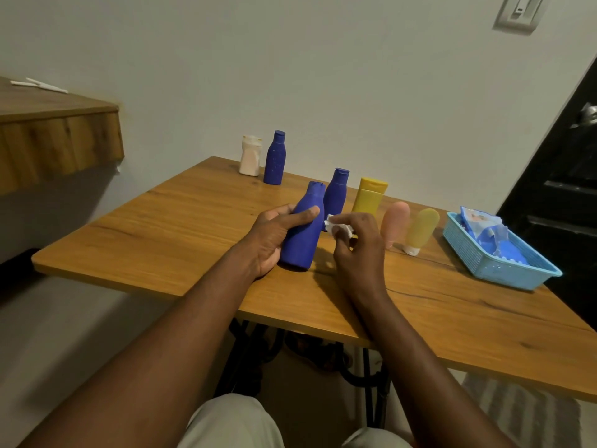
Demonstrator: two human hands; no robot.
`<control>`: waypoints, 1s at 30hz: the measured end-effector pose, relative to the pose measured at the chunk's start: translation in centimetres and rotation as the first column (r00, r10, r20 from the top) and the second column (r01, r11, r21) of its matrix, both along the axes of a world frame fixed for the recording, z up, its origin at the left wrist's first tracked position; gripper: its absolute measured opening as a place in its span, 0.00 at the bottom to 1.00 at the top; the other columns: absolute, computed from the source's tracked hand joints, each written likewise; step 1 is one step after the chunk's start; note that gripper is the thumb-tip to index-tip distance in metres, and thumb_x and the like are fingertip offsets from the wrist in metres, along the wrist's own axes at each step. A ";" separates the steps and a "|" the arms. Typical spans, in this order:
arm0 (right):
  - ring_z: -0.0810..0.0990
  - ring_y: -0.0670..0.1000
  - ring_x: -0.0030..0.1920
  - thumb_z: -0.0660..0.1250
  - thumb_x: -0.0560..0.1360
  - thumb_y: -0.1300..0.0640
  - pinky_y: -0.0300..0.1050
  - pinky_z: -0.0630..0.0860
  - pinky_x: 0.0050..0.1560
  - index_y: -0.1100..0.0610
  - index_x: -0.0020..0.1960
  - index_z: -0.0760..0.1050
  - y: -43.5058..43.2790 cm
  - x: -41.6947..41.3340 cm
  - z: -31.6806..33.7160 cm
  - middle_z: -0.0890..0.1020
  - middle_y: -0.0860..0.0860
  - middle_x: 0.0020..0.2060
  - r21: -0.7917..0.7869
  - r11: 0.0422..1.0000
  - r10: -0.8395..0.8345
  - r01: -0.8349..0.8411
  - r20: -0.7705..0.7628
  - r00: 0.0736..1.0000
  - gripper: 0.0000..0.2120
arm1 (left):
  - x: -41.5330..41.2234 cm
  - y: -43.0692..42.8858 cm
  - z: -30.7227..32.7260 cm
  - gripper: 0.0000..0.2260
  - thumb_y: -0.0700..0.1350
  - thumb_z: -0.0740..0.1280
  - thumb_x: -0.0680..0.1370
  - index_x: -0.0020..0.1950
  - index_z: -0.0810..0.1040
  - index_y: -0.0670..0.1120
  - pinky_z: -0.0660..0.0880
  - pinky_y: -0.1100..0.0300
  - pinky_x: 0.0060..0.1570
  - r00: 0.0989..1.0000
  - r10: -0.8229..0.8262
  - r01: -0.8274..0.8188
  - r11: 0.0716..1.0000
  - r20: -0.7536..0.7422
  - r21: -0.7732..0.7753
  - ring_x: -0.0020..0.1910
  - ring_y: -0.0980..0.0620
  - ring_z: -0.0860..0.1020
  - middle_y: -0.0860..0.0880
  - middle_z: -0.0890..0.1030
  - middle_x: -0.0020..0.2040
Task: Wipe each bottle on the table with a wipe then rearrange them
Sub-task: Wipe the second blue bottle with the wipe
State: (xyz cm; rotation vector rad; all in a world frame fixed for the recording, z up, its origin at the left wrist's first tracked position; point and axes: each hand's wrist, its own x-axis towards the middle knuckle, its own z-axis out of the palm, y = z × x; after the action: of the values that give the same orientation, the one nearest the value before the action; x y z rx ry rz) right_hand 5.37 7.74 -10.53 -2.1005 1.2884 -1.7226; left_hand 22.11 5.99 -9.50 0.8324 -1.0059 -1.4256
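- The left hand is wrapping a tilted blue bottle in a closed grip, thumb lying across the front, fingers hidden behind the body.
- The bottle's base is sitting at or just above the desk; contact cannot be confirmed.
- The right hand is pinching a small crumpled white wipe between fingertips, just beside the held bottle's shoulder; touching or apart cannot be told.
- The hand is covering most of the wipe, so its full shape is not showing.
- A second blue bottle is standing upright behind the held one, its lower part hidden.
- A yellow bottle with a squared cap is standing beside it, its base hidden by the right hand.
- A pink tube and a yellow tube, both rounded and matte, are standing cap-down to the right; the pink tube's cap is partly hidden.
- At the far edge, a white bottle and a third blue bottle are standing side by side, near the wall.
- A light-blue perforated plastic basket is sitting at the right, holding a crinkled blue pack; its print is unreadable.
- The desk is showing a smooth wood-grain top; its near right corner is being cut off by the frame.
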 end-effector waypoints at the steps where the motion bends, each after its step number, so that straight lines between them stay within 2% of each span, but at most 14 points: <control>1: 0.77 0.42 0.55 0.67 0.77 0.69 0.38 0.77 0.50 0.55 0.56 0.80 -0.1 -0.1 0.2 0.78 0.50 0.54 -0.023 1.000 -0.015 0.015 0.017 1.000 0.13 | -0.1 0.1 0.0 0.19 0.47 0.77 0.76 0.65 0.82 0.43 0.82 0.52 0.50 1.000 -0.004 0.004 1.000 0.008 -0.003 0.54 0.48 0.83 0.44 0.86 0.57; 6: 0.79 0.46 0.55 0.68 0.78 0.66 0.47 0.81 0.50 0.58 0.60 0.79 -0.3 0.1 2.0 0.80 0.51 0.55 -0.120 0.993 -0.013 0.015 0.015 1.000 0.11 | -0.2 0.1 0.0 0.20 0.46 0.77 0.75 0.66 0.82 0.43 0.81 0.54 0.49 1.000 -0.004 0.005 1.000 0.018 -0.027 0.54 0.48 0.83 0.44 0.86 0.59; 11: 0.77 0.47 0.56 0.69 0.76 0.69 0.39 0.78 0.51 0.59 0.57 0.81 -0.8 1.4 5.3 0.78 0.55 0.55 -0.246 0.969 -0.042 0.011 -0.122 0.992 0.11 | -0.1 -0.3 -0.3 0.25 0.47 0.80 0.70 0.66 0.83 0.43 0.80 0.51 0.59 1.000 -0.005 0.007 0.998 0.024 -0.062 0.61 0.44 0.83 0.43 0.86 0.60; 15: 0.76 0.46 0.56 0.69 0.76 0.68 0.44 0.80 0.52 0.58 0.59 0.81 -1.7 2.0 4.7 0.77 0.53 0.56 -0.175 0.984 -0.017 -0.016 -0.181 0.983 0.13 | 0.0 -0.6 -0.6 0.24 0.46 0.79 0.72 0.67 0.82 0.43 0.78 0.46 0.67 0.999 -0.036 0.036 0.997 -0.002 -0.074 0.64 0.42 0.82 0.43 0.86 0.61; 19: 0.78 0.45 0.56 0.67 0.77 0.68 0.42 0.80 0.53 0.58 0.59 0.80 -0.3 1.8 1.6 0.78 0.51 0.55 -0.093 0.995 0.029 -0.038 -0.096 0.995 0.13 | 0.1 -0.3 -0.3 0.18 0.43 0.76 0.76 0.65 0.83 0.42 0.79 0.47 0.63 0.999 -0.037 0.036 0.998 -0.030 -0.048 0.60 0.43 0.83 0.42 0.86 0.59; 23: 0.80 0.45 0.54 0.68 0.76 0.68 0.43 0.80 0.52 0.56 0.54 0.82 0.4 1.3 0.4 0.81 0.49 0.52 0.026 0.999 0.029 -0.029 -0.028 0.999 0.11 | 0.2 -0.4 -0.2 0.21 0.47 0.77 0.75 0.66 0.83 0.43 0.79 0.44 0.63 0.998 -0.036 0.034 0.999 -0.047 -0.032 0.60 0.42 0.83 0.42 0.86 0.60; 27: 0.80 0.47 0.55 0.66 0.76 0.70 0.43 0.80 0.52 0.58 0.55 0.81 0.2 1.3 1.6 0.81 0.49 0.53 -0.037 0.999 0.027 -0.029 -0.037 0.999 0.12 | 0.0 -0.5 -0.5 0.22 0.48 0.77 0.75 0.67 0.82 0.44 0.78 0.45 0.65 0.998 -0.053 0.052 0.998 -0.021 -0.044 0.65 0.40 0.81 0.43 0.86 0.61; 30: 0.79 0.45 0.56 0.68 0.76 0.70 0.36 0.78 0.52 0.58 0.56 0.82 -0.3 1.5 3.1 0.80 0.48 0.54 -0.069 0.998 0.006 -0.006 -0.006 1.000 0.12 | -0.1 -0.6 -0.7 0.19 0.46 0.76 0.77 0.67 0.83 0.45 0.77 0.45 0.67 0.996 -0.086 0.086 0.995 0.009 -0.058 0.67 0.39 0.80 0.43 0.85 0.62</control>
State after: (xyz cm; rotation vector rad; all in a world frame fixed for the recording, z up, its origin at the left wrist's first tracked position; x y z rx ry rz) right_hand 6.90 7.42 -7.38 -2.1464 1.2397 -1.7847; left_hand 22.04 5.40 -10.17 0.7595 -1.0948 -1.4600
